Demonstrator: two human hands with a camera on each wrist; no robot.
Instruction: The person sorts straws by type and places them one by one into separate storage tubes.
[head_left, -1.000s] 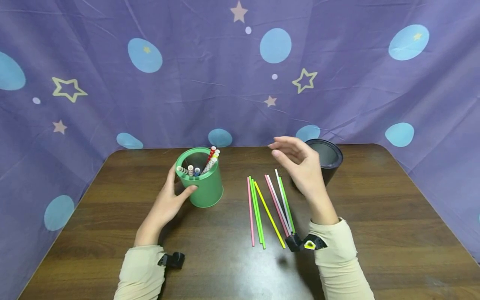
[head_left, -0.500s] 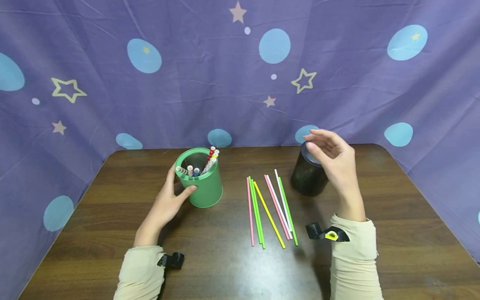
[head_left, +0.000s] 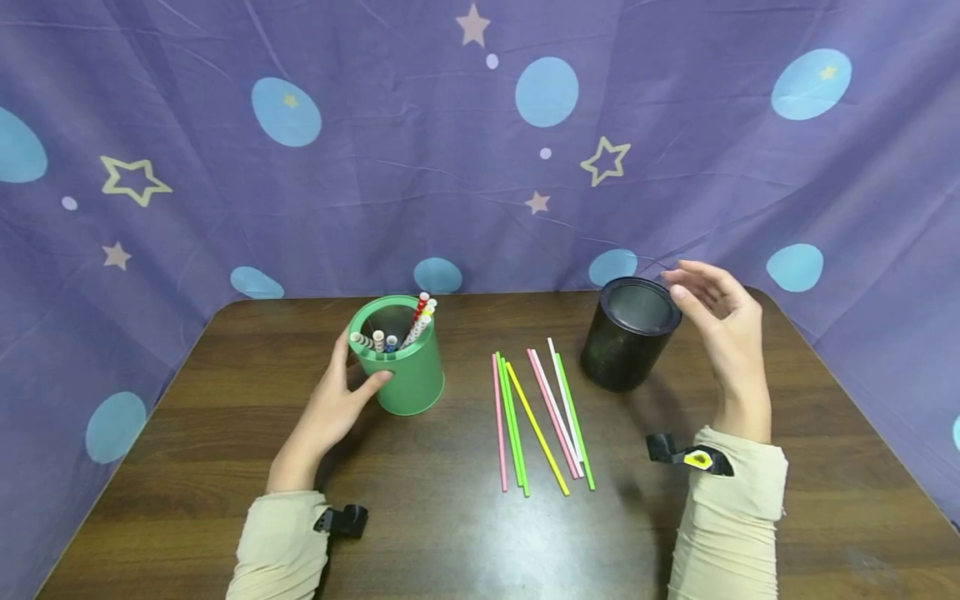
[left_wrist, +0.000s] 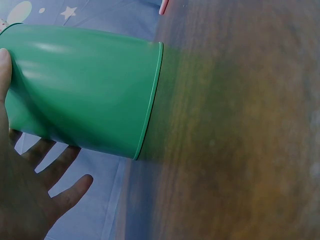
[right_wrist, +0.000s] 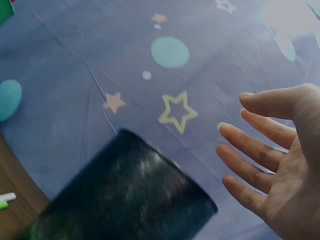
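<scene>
My left hand [head_left: 333, 408] holds the side of a green can [head_left: 412, 379], thumb in front and fingers round the far side. Several patterned paper straws [head_left: 417, 331] stick up inside the can. In the left wrist view the thumb overlaps the green wall [left_wrist: 90, 90] near the rim. My right hand [head_left: 723, 325] hovers at the right of a black can [head_left: 622, 350], fingers loosely bent and holding nothing. The right wrist view shows a gap between these fingertips and the black can [right_wrist: 130, 190].
Between the cans lie thin coloured sticks in two loose groups, among them a yellow stick [head_left: 537, 429], a pink stick [head_left: 499, 422] and a green stick [head_left: 575, 422]. The brown wooden table [head_left: 450, 542] ends at a purple curtain [head_left: 420, 183] with stars and blue ovals.
My right hand has moved right, from above the coloured sticks, across the black can, to its right side. The left hand and the green can have stayed put.
</scene>
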